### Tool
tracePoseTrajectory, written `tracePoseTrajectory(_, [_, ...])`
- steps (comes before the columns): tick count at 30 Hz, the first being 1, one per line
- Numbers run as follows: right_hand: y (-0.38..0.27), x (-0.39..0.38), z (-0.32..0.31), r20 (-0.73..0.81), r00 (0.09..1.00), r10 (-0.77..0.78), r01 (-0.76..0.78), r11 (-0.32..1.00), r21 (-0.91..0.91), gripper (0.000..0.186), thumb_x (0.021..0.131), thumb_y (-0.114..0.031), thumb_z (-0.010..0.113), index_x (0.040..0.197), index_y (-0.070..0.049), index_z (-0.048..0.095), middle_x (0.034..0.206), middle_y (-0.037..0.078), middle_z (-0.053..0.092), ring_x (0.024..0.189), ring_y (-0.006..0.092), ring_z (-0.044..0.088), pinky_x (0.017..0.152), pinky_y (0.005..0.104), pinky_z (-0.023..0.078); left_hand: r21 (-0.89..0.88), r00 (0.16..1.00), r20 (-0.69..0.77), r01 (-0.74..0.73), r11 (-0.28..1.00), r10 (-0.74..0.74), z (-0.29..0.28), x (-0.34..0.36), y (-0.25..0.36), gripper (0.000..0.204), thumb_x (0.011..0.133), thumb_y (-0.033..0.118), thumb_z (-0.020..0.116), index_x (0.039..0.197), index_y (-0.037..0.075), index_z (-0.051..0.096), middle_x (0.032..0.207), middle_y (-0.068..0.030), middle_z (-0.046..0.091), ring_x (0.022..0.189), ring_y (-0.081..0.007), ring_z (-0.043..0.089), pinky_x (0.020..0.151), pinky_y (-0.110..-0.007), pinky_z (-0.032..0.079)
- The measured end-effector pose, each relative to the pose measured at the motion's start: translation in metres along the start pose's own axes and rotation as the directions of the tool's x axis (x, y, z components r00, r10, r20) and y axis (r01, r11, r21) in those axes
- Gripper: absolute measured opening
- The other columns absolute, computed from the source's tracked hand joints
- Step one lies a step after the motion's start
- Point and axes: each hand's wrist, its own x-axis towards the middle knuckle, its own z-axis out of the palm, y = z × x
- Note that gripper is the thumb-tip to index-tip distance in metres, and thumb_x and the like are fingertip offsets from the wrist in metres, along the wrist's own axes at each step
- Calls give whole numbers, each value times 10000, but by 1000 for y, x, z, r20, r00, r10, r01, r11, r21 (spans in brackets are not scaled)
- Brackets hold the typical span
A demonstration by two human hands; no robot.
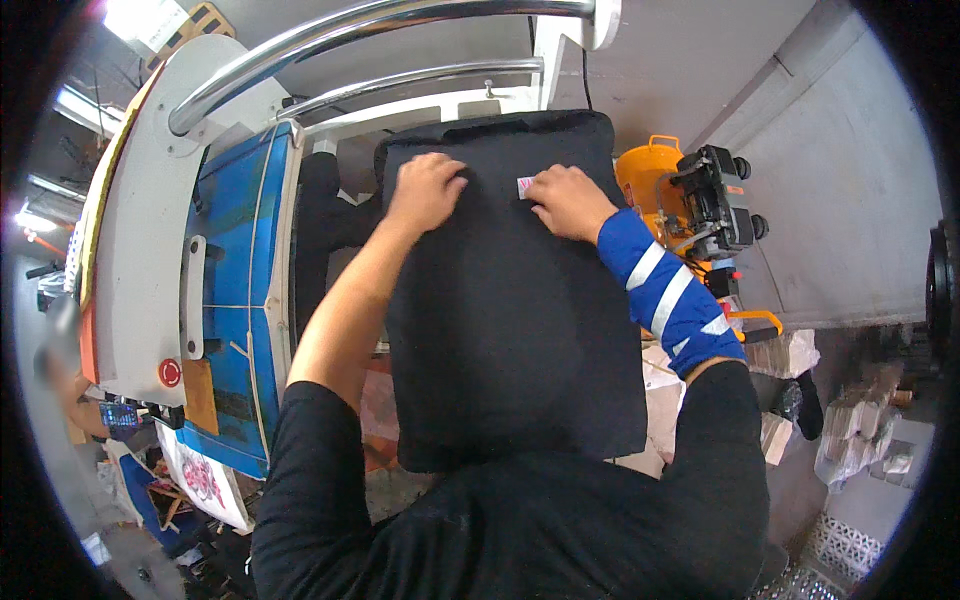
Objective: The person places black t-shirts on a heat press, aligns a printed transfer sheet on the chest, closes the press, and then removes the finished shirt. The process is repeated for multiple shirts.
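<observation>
A broad board covered in black cloth [515,340] stretches out before me, with its near edge at my torso. Over its far left part is my left hand [428,190], fingers loosely bent and apart, holding nothing. My right hand [568,203] is at the far right part, its fingertips closed on a small white label with red print [524,188]. The fingers cover part of the label. A blue sleeve band with pale stripes [660,290] wraps my right forearm.
Chrome rails [420,80] cross beyond the board. On the left stands a machine with a blue panel [235,280] and a red button [170,372]. To the right are an orange bucket [640,175], black equipment [715,205] and wrapped bundles [855,430]. A person's hand holds a phone [120,414] far left.
</observation>
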Motion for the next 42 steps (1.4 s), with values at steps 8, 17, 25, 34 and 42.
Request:
tracePoseTrajectory(8, [-25,14,16,-67,998,13,-31,958,-285,162,947,-158,600,1073,-99,684,950,120,754,900,299,750,773,449,600,263,787,38,587,765,-616,7,62,-6,571,1018,395,594,1511,116,526,1592,-128,481,1525,-348,366,1214,-739,170])
tracePoseTrajectory(17, [-24,11,7,74,989,-129,145,946,-291,219,965,-140,597,1170,-130,673,974,138,758,907,330,767,727,475,619,-88,882,-354,299,950,-311,-222,-114,131,169,980,100,703,1103,6,772,1049,-146,775,977,-211,735,907,-332,550])
tracePoseTrajectory(25, [-2,2,-2,-331,833,442,-340,883,324,281,919,-164,660,1180,-107,744,1048,194,759,988,397,745,855,496,595,-93,398,-737,741,665,-546,-380,-309,59,298,1045,254,656,1099,-29,735,1021,-163,761,976,-271,711,916,-371,533])
tracePoseTrajectory(34, [36,-186,-35,-458,131,879,-158,475,866,239,961,-58,697,1188,16,690,1045,85,726,921,175,690,828,319,567,438,487,-650,868,236,-584,-367,-347,42,802,979,675,537,1291,-64,558,1318,-264,641,1306,-430,573,1174,-675,268])
tracePoseTrajectory(42, [-209,-164,-53,-195,575,795,0,238,971,129,974,-52,721,1102,-38,713,902,17,685,680,70,615,593,230,492,438,444,-545,874,210,-712,-369,-315,106,811,914,646,651,1311,-56,573,1339,-300,637,1321,-450,564,1131,-656,328])
